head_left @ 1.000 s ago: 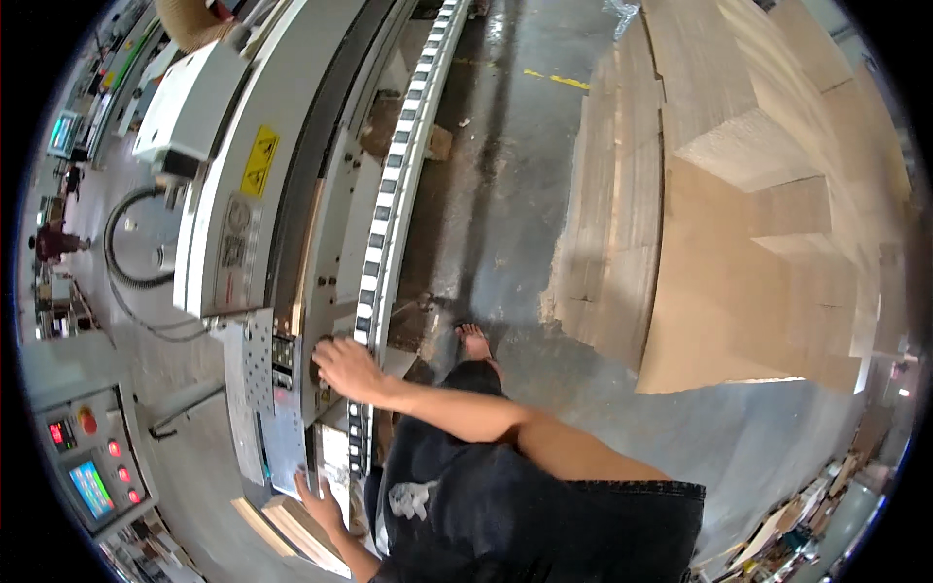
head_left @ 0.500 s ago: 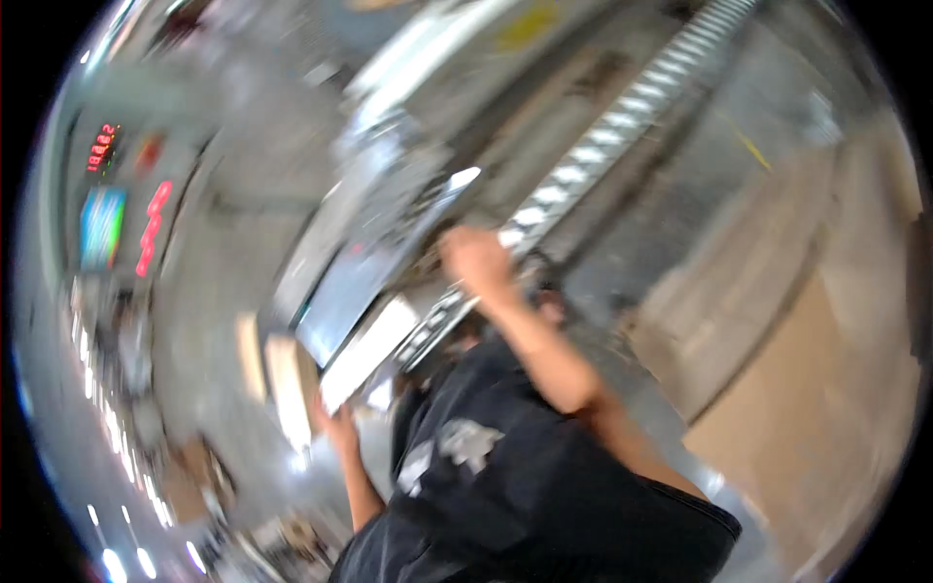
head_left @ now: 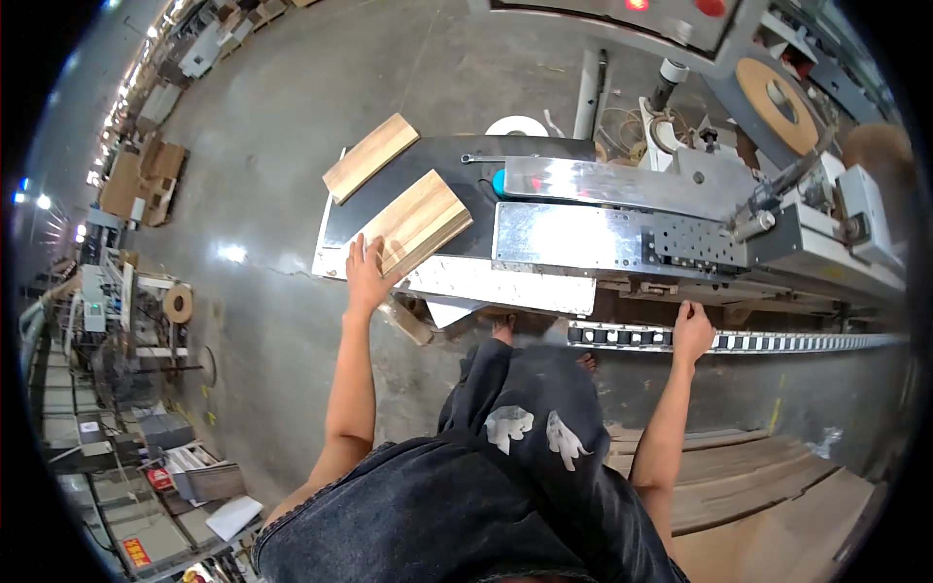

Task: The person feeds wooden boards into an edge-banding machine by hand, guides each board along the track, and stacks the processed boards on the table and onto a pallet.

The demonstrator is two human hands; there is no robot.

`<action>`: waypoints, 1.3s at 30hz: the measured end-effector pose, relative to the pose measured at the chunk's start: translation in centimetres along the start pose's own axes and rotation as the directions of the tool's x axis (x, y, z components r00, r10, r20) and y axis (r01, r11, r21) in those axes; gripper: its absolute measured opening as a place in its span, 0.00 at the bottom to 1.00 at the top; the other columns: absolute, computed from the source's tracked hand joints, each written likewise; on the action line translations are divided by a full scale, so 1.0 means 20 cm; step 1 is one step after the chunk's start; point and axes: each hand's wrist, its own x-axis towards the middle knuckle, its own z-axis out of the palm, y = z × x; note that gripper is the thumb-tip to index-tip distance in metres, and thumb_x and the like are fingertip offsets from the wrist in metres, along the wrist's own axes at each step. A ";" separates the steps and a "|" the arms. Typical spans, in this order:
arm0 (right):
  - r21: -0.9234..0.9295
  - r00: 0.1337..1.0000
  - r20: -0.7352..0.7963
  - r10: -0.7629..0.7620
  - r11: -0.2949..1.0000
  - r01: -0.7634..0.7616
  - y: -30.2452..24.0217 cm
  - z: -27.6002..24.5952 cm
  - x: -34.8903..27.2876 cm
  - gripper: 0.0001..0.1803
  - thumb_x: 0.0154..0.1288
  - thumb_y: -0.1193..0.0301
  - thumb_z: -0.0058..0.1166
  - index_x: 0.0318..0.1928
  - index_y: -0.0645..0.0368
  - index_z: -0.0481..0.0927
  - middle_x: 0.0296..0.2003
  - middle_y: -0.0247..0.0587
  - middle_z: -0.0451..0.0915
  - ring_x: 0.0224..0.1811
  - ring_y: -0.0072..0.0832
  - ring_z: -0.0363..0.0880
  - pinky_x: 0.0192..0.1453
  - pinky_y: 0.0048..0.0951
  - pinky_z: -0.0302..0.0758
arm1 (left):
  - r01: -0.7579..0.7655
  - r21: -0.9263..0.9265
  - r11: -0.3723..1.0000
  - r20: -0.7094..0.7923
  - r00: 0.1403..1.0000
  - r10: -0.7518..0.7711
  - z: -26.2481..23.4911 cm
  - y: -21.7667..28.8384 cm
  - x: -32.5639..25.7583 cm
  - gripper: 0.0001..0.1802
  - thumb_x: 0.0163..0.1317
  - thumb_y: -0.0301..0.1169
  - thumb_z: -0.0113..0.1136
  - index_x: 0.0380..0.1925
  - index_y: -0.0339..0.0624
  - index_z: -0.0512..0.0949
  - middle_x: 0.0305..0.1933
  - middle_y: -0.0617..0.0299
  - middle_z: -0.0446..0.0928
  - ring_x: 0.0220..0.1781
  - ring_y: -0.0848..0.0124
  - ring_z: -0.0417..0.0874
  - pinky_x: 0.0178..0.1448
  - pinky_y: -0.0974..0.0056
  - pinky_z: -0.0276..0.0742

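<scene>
My left hand (head_left: pixel 366 275) rests on the near end of a short stack of pale wooden boards (head_left: pixel 420 225), its fingers stretched out and apart. The stack lies at a slant on the dark machine table (head_left: pixel 466 155). A second, narrower wooden piece (head_left: pixel 371 157) lies beyond it, near the table's left end. My right hand (head_left: pixel 692 332) is curled closed above a roller rail (head_left: pixel 807 342), between the rail and the machine's near side. Nothing shows in its fingers, though the palm side is hidden.
A machine with metal plates (head_left: pixel 569 233) runs off to the right. A large tape-like roll (head_left: pixel 775 104) stands behind it, and a control panel (head_left: pixel 622 24) overhangs the far side. Long boards (head_left: pixel 739 476) lie at the lower right. Workshop equipment (head_left: pixel 107 291) lines the left.
The view has swung round and is now sharp instead of blurred. My left hand has come onto the wooden stack; my right hand stays closed near the roller rail.
</scene>
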 end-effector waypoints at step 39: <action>0.016 0.989 -0.145 0.041 0.999 -0.039 -0.67 0.14 -0.39 0.13 0.71 0.63 0.57 0.38 0.58 0.90 0.35 0.48 0.90 0.37 0.47 0.86 0.56 0.47 0.73 | -0.713 -0.156 0.683 0.204 0.654 0.729 0.42 1.22 0.20 0.47 0.50 0.48 0.81 0.71 0.53 0.74 0.81 0.40 0.57 0.83 0.37 0.55 0.78 0.24 0.54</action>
